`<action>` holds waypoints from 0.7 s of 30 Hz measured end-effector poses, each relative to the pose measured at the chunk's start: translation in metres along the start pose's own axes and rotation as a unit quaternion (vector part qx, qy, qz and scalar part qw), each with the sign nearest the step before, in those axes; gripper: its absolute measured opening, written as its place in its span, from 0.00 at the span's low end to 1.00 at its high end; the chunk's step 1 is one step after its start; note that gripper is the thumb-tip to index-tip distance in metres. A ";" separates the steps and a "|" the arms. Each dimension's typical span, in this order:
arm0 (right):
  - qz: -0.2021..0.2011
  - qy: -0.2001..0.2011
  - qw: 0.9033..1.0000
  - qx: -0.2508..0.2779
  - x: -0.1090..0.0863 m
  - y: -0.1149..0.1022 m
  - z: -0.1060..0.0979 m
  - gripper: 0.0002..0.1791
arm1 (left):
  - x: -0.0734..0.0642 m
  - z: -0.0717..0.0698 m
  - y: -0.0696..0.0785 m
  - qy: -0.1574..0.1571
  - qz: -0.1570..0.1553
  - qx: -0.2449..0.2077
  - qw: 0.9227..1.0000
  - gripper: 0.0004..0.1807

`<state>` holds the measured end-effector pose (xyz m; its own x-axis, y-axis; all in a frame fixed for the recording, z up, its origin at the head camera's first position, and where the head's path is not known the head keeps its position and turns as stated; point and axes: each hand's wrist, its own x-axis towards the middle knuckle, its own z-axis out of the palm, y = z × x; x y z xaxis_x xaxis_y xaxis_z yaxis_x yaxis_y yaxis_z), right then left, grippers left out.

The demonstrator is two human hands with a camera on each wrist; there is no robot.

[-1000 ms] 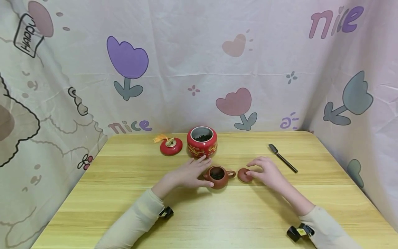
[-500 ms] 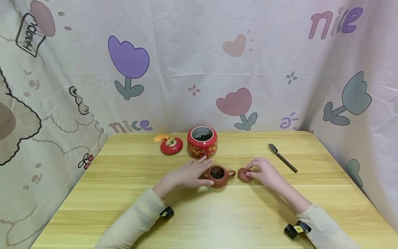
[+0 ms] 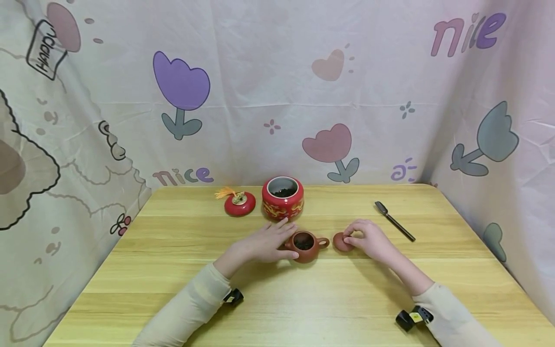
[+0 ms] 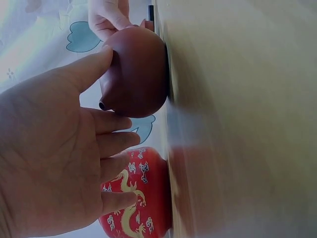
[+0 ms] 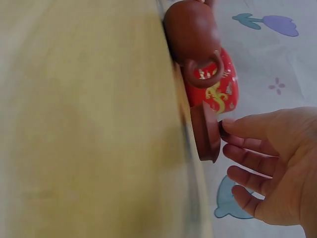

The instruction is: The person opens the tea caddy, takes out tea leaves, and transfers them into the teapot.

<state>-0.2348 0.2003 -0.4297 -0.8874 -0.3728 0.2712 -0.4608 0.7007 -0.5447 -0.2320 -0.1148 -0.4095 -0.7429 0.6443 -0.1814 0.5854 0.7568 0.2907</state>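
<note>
A brown clay teapot [image 3: 305, 255] stands uncovered, with dark leaves inside and its handle to the right. My left hand [image 3: 265, 242] is spread at the spout side, fingers straight, with the thumb [image 4: 94, 64] at the teapot's rim and the index finger just by the spout [image 4: 106, 101]. To the right of the handle, my right hand [image 3: 368, 242] pinches the knob of the teapot lid [image 3: 341, 244] between thumb and fingers. In the right wrist view the lid [image 5: 204, 133] appears edge-on, close over the tabletop, with the other fingers loosely curled beside it.
Behind the teapot is an open red jar [image 3: 283, 205] with gold dragons and dark leaves. Its red lid [image 3: 240, 206] with an orange tassel lies to the left. A dark slim scoop [image 3: 394, 221] rests at the back right. Printed cloth [image 3: 260, 72] hangs behind the table.
My right thumb and fingers have closed on the knob of the teapot lid, and the lid has shifted very slightly. The left hand has stayed beside the teapot.
</note>
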 end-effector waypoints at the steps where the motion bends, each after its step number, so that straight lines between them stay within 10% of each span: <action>1: 0.004 0.001 1.000 0.000 0.000 -0.001 -0.002 0.03 | 0.000 0.000 0.000 0.000 -0.001 0.000 1.000 0.45; 21: -0.045 0.041 0.998 0.001 0.021 -0.038 -0.026 0.03 | -0.001 0.001 0.001 -0.001 0.000 -0.002 1.000 0.44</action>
<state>-0.2363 0.1814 -0.3823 -0.8404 -0.3830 0.3835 -0.5390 0.6654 -0.5165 -0.2303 -0.1149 -0.4103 -0.7422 0.6444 -0.1840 0.5841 0.7567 0.2937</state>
